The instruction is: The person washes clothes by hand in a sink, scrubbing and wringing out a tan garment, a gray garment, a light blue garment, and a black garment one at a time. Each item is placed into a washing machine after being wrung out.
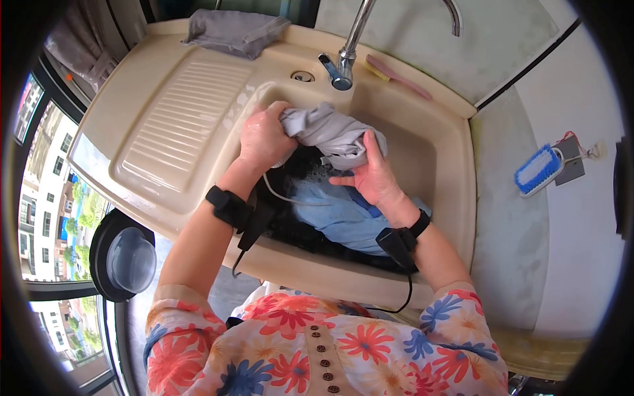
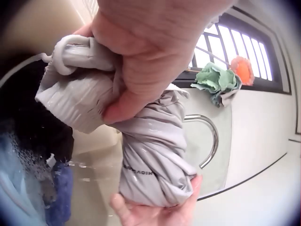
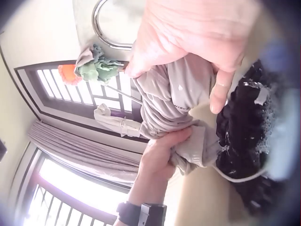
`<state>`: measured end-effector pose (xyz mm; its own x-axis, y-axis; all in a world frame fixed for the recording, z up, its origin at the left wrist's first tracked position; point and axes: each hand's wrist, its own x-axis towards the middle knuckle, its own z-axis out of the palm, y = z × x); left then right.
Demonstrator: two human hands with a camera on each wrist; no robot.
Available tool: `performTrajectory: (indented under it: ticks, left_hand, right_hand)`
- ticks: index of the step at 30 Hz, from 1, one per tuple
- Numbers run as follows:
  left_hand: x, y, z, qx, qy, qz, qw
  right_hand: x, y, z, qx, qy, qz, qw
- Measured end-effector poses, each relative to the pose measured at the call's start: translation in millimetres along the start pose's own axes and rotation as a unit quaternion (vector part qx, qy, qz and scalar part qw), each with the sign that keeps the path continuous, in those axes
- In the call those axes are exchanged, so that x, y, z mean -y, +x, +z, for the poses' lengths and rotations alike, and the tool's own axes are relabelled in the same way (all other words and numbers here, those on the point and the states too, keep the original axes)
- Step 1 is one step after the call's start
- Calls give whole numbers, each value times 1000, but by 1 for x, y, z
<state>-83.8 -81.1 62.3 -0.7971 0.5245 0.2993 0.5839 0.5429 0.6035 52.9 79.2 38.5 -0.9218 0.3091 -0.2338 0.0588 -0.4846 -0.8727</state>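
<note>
A wet grey garment [image 1: 323, 129] with a gathered waistband is twisted into a thick roll above the sink basin. My left hand [image 1: 265, 136] grips its waistband end, the fingers wrapped round the cloth. At the other end my right hand [image 1: 378, 179] holds the roll between thumb and fingers. A pale drawstring [image 1: 286, 197] hangs from the waistband in a loop. Small dark lettering [image 2: 141, 170] shows on the cloth in the left wrist view. Below, light blue cloth [image 1: 347, 214] and black cloth [image 3: 239, 125] lie in the basin with suds.
Behind the basin stand a chrome faucet [image 1: 349, 56] and a pink-handled brush [image 1: 396, 77]. A ribbed washboard [image 1: 181, 125] is moulded into the left side, with a folded grey cloth [image 1: 234, 32] on the back ledge. A blue brush [image 1: 538, 169] hangs on the right wall.
</note>
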Motion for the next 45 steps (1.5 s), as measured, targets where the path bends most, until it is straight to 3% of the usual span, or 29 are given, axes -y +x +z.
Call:
performTrajectory:
  ticks: [1, 3, 5, 7, 12, 13, 14, 17, 18, 20, 23, 26, 29, 30, 32, 33, 34, 35, 36, 38, 40, 42, 45]
  left_hand:
    - [-4, -2, 0, 3, 1, -1, 1000]
    - [-12, -7, -1, -42, 77, 126, 988]
    - [-24, -14, -6, -24, 95, 164, 982]
    - [-29, -16, -9, -10, 121, 227, 966]
    - [-42, -23, -16, 28, 111, 289, 951]
    - [-44, -24, -17, 29, 108, 312, 943]
    - [-45, -24, -18, 30, 108, 309, 944]
    - [-52, -27, -22, 65, 111, 336, 933]
    - [-53, -29, -23, 75, 113, 345, 929]
    - [-54, -32, -24, 86, 116, 351, 925]
    - [-54, -34, -24, 93, 95, 374, 918]
    - [-52, -34, -25, 122, 99, 377, 913]
    - [-38, -32, -19, 129, 110, 383, 908]
    - [-30, -31, -17, 110, 101, 362, 920]
    - [-12, -28, -17, 90, 92, 338, 932]
    - [-2, -27, -19, 71, 71, 277, 956]
    - [7, -25, -24, 50, 50, 215, 974]
    - [17, -25, -31, 49, 52, 211, 975]
    - [27, -25, -42, 33, 19, 141, 989]
    - [43, -25, -68, 2, -21, 26, 999]
    - [69, -31, -91, -85, -25, 24, 996]
    - [89, -45, -124, -115, -141, -93, 979]
    - [129, -81, -173, -207, -254, -139, 935]
  right_hand:
    - [-2, 1, -2, 14, 39, 46, 998]
    - [-10, 4, -9, 28, 80, 92, 992]
    - [-20, 11, -18, 32, 114, 184, 976]
    - [-21, 15, -19, 48, 111, 203, 972]
    - [-26, 22, -24, 95, 87, 249, 960]
    - [-21, 21, -25, 137, 74, 276, 949]
    - [-19, 20, -26, 179, 62, 302, 934]
    - [-24, 22, -32, 188, 120, 352, 909]
    - [-22, 21, -29, 188, 120, 353, 909]
    - [-18, 19, -20, 211, -3, 358, 910]
    - [-20, 13, -14, 186, -43, 358, 914]
    - [-27, 14, -14, 143, -61, 385, 910]
    - [-44, 30, -39, 185, 4, 357, 916]
    - [-39, 29, -33, 187, 2, 357, 915]
    - [-26, 27, -17, 88, -80, 258, 959]
    - [-26, 36, -31, 166, -34, 249, 953]
    - [-20, 34, -27, 169, -37, 252, 952]
    - [-14, 31, -21, 134, -64, 209, 967]
    - [-8, 28, -15, 99, -90, 166, 977]
    - [-2, 26, -8, 118, -129, 172, 969]
    - [-7, 27, 2, 134, -261, 164, 942]
    - [-14, 35, 8, 142, -293, 172, 930]
    - [-20, 48, 29, 153, -331, 167, 916]
